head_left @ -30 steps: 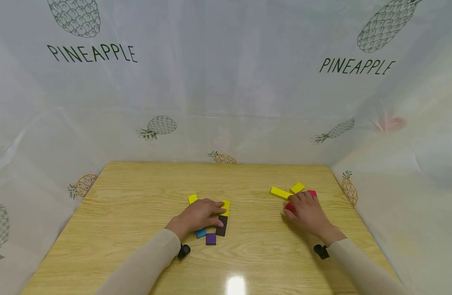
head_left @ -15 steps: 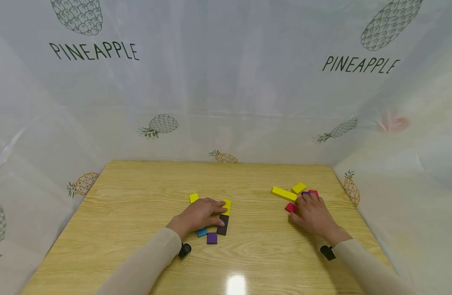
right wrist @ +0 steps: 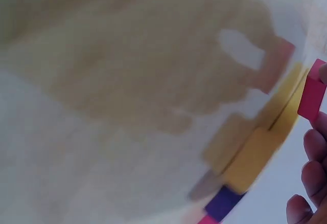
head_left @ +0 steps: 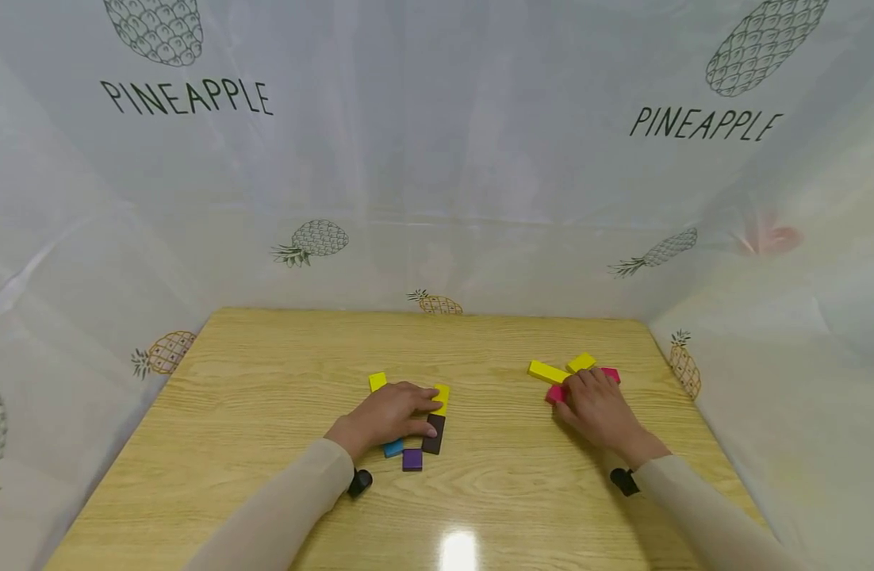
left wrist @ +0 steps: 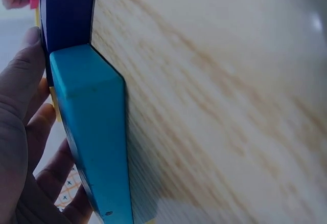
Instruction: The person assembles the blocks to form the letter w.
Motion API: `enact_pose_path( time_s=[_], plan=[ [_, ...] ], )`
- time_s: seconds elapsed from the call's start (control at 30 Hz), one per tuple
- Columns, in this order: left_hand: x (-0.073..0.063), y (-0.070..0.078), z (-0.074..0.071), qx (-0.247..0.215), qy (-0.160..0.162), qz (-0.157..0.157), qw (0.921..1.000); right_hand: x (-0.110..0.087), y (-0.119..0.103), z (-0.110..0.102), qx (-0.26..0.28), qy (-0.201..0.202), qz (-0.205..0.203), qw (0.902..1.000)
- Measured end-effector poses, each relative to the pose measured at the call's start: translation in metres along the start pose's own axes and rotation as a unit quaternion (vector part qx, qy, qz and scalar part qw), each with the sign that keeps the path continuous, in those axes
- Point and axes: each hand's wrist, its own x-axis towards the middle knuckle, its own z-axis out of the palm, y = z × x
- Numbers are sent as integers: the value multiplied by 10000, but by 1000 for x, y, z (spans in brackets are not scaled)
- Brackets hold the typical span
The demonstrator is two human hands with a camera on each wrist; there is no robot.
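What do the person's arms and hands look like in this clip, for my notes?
Both the left hand and right hand are bare, without gloves. The left sleeve and right sleeve are long, plain and light beige, reaching the wrists. A small black device shows at each wrist; no cable is visible.

Blocks (head_left: 412,460) left and right on table (head_left: 501,492)

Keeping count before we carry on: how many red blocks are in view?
2. One red block is held in the right hand; the other red block lies just beyond that hand, next to a purple block. More may be hidden.
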Motion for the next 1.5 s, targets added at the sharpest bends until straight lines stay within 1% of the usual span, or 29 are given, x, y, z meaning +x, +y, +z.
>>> enact_pose_path(
  time_s=[0.1, 0.2, 0.33, 0.47, 0.57, 0.7, 0.8, 1.0, 1.5],
  plan=[
    [0, 0, 0, -9, -24, -34, 10000, 12, -7, 2, -47, 65, -165, 9998],
    [1, 0, 0, -20, -49, -53, 10000, 25, -18, 6, -92, -41, -177, 9998],
    [2, -1, 1, 13, -46, -20, 10000, 43, -34, 13, 9, -211, -195, 9996],
    [4, -2, 3, 51, -51, -23, 10000, 61, -53, 18, 204, -317, -358, 9986],
    [5, -2, 3, 65, -74, -72, 9999, 74, -67, 22, 248, -370, -515, 9977],
    [6, -1, 4, 90, -100, -139, 9998, 87, -81, 29, 162, -367, -685, 9968],
    [6, -1, 4, 107, -125, -180, 9997, 96, -90, 32, 163, -387, -738, 9964],
    [7, -1, 3, 159, -145, -211, 9995, 107, -101, 36, 236, -556, -768, 9952],
    [6, -4, 3, 144, -107, -162, 9997, 116, -112, 39, 379, -781, -871, 9924]
  ],
)
